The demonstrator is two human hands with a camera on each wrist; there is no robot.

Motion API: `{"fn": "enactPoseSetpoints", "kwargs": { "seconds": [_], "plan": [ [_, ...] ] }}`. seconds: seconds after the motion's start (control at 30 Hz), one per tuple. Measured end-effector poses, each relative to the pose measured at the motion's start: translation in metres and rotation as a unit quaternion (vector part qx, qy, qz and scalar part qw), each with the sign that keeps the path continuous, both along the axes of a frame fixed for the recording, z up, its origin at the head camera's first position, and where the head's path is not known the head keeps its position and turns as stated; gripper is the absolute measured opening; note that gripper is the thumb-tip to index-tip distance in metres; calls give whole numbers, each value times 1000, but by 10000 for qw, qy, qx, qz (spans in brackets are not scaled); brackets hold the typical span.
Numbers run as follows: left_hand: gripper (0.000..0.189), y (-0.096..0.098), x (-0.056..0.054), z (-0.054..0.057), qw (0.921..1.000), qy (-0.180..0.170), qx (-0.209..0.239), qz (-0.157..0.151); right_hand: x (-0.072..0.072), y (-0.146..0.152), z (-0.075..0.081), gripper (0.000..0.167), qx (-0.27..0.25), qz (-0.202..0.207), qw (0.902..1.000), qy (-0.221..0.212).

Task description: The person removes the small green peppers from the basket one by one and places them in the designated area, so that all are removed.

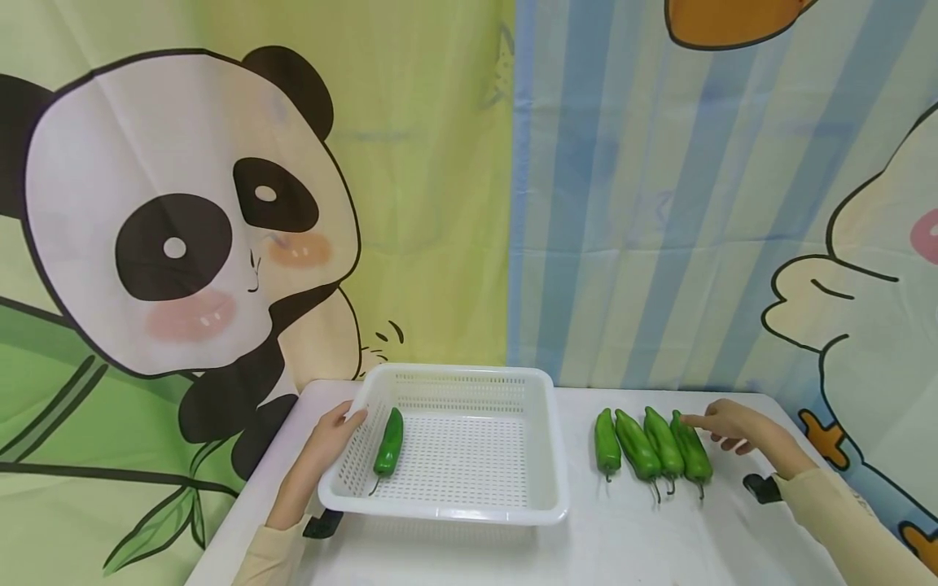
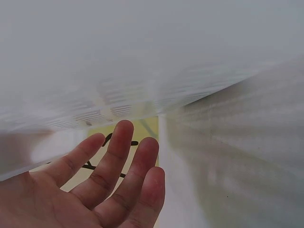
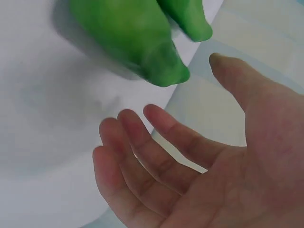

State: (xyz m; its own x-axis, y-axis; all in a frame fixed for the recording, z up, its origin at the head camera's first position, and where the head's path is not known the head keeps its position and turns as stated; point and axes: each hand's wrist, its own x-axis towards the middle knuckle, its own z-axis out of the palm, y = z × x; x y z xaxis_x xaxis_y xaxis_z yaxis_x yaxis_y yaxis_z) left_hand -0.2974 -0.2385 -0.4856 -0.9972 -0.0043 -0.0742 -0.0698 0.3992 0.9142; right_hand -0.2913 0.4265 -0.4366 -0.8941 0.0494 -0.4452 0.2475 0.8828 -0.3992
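Observation:
A white perforated plastic basket (image 1: 469, 514) stands on the table, and one green pepper (image 1: 392, 443) lies inside it near the left wall. My left hand (image 1: 331, 439) holds the basket's left rim, thumb over the edge. Its fingers (image 2: 116, 147) reach along the outside of the wall in the left wrist view; the thumb is hidden there. On the right, my right hand (image 1: 735, 426) hovers at the tip of the rightmost green pepper (image 1: 690, 448). In the right wrist view thumb and fingers (image 3: 161, 161) are spread beside this pepper (image 3: 137, 42), with nothing between them.
Several green peppers (image 1: 634, 446) lie side by side on the white table (image 1: 630, 541), stems toward me, right of the basket. Printed curtains (image 1: 432, 203) with a panda hang behind the table's back edge.

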Motion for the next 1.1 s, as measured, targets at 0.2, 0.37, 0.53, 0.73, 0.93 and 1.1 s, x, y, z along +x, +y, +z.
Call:
{"fn": "enactPoseSetpoints", "kwargs": {
  "seconds": [0.2,0.37,0.53,0.73,0.93,1.1],
  "plan": [
    [53,0,0,1,10000,-10,-19,-3,-1,-9,10,81,156,73,9992,348],
    [53,0,-1,0,10000,-24,-28,1,-1,-17,17,83,187,170,9979,599],
    [54,1,0,-1,10000,-35,-65,12,-1,-27,24,85,267,363,9958,800],
    [54,1,0,0,9999,-56,-80,23,1,-47,27,69,77,557,9923,1103],
    [53,0,0,1,10000,-48,-83,28,2,-71,33,60,-185,803,9909,1063],
    [53,0,0,1,9999,-59,-87,37,0,-88,38,59,-279,911,9905,992]
  ]
}}
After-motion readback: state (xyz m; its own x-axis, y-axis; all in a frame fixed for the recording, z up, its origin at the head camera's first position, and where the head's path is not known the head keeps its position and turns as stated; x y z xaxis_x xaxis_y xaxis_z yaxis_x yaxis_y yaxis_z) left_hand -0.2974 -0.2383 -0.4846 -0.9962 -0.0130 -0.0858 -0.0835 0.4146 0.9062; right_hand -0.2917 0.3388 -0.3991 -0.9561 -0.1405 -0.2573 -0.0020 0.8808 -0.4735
